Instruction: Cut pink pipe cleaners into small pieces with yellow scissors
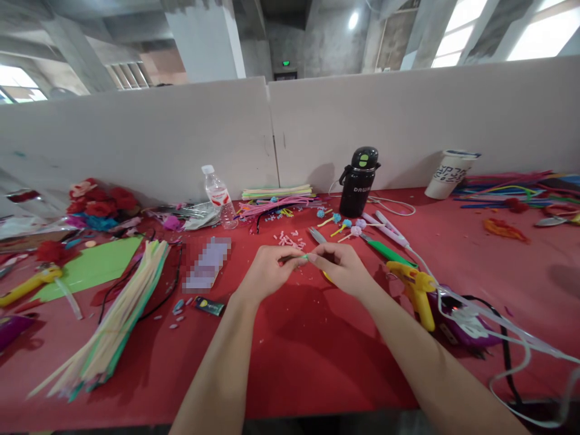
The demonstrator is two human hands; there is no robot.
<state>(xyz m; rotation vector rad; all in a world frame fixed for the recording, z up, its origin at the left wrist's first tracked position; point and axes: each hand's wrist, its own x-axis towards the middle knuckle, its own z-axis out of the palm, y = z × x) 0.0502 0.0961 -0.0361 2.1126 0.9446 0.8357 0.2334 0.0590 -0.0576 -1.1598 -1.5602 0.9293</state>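
Note:
Over the middle of the red table point(290, 362), my left hand point(267, 269) and my right hand point(342, 266) meet fingertip to fingertip. Both are closed in a pinch on a small green piece point(305, 257), mostly covered by the fingers, so its kind is unclear. Behind my right hand lies a tool with metal jaws point(316, 234); a yellow part shows below the fingers. Short pink pieces point(290, 240) are scattered just beyond my hands. Several small pom-pom flowers on stems point(347, 226) lie past my right hand.
At right are a yellow glue gun point(414, 290), a green-handled tool point(389, 251) and trailing white cords. A black bottle point(359, 184), a water bottle point(220, 199) and a paper cup point(448, 175) stand near the partition. Bundled pipe cleaners point(122, 314) and a small tube point(209, 306) lie left.

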